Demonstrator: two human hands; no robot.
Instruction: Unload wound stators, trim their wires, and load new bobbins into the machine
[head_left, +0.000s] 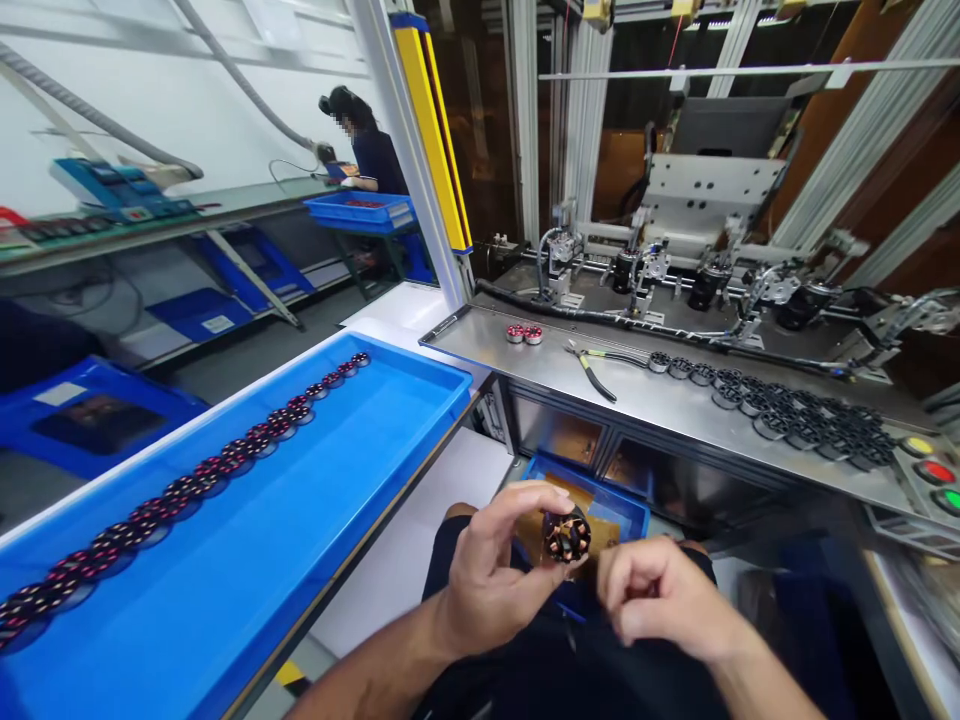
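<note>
Between the thumb and fingers of my left hand point(491, 575) is a small round motor stator point(568, 538), dark with copper windings, its wound face turned up toward me. My right hand point(667, 597) is closed just to the right of it, fingers curled in against the thumb and apart from the stator. Whatever those fingers pinch, if anything, is hidden. Both hands are over my lap, above a blue bin point(634, 515) with brown cardboard in it.
A long blue tray point(300, 500) at left holds a row of wound stators point(184, 492). On the metal bench point(487, 335) lie two red-topped parts point(523, 335), cutting pliers point(596, 375) and many black cores point(802, 410). Winding machinery point(705, 265) stands behind; a person point(375, 150) works far left.
</note>
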